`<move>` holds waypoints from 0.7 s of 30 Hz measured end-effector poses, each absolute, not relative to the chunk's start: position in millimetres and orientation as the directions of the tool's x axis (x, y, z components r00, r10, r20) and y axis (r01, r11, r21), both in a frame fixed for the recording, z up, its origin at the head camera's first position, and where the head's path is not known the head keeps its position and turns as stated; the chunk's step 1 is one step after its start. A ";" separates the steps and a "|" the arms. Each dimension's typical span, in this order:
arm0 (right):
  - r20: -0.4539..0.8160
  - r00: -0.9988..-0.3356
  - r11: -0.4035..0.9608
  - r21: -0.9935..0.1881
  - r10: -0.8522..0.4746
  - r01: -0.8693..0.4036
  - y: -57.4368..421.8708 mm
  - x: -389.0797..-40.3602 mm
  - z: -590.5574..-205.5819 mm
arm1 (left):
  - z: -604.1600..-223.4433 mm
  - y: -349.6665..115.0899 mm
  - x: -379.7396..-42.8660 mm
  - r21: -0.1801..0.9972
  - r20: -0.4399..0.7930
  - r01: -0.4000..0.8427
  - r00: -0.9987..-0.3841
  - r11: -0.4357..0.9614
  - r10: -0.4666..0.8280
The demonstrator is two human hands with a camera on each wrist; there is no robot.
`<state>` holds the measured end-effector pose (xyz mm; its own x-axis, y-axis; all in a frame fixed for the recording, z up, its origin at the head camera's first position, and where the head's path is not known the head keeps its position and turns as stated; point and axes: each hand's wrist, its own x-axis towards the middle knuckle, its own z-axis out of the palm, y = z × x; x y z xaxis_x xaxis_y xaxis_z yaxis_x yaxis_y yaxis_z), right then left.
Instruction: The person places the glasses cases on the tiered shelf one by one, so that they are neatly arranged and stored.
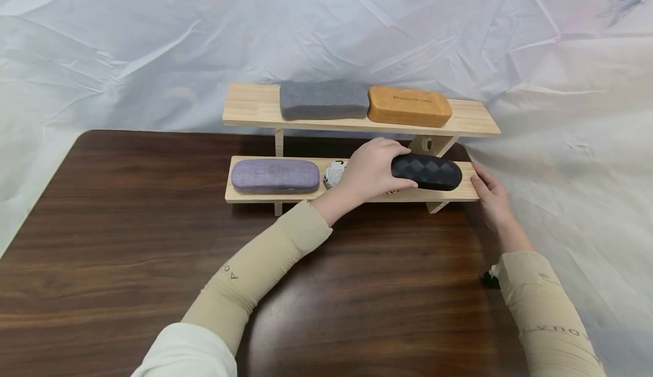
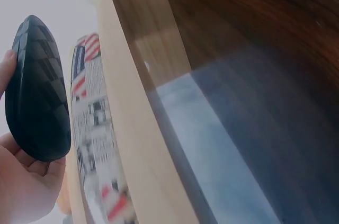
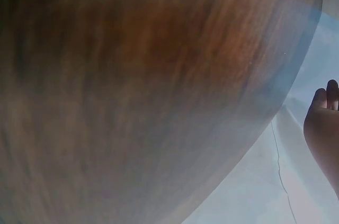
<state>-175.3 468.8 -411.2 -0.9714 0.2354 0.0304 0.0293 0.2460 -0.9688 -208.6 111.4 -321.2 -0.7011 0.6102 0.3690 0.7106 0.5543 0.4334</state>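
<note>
My left hand grips a black glasses case with a diamond pattern, thumb on the near side and fingers on the far side. The case is over the right part of the lower board of a two-tier wooden rack. In the left wrist view a gap shows between it and a newspaper-print case. My left hand hides most of that printed case in the head view. My right hand holds the right end of the lower board. A purple glasses case lies at the board's left.
On the upper board sit a grey glasses case and an orange-brown one, side by side. The rack stands at the back of a dark wooden table. White sheeting hangs behind and at the right.
</note>
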 end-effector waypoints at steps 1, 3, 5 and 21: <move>0.035 -0.972 0.227 -0.974 0.231 0.019 469.0 -175.0 -411.4 | -320.7 115.9 -209.3 0.430 0.359 0.703 -0.708 0.566 0.608; 0.049 -0.975 0.199 -0.980 0.217 -0.005 469.0 -173.8 -411.1 | -320.2 124.8 -210.7 0.421 0.339 0.691 -0.721 0.588 0.605; 0.064 -0.976 0.168 -0.985 0.207 -0.029 468.6 -172.5 -410.8 | -320.4 133.9 -212.5 0.419 0.322 0.679 -0.732 0.603 0.601; 0.102 -0.979 0.122 -0.989 0.176 -0.081 470.7 -169.8 -411.8 | -326.6 189.0 -214.6 0.318 0.295 0.679 -0.734 0.661 0.612</move>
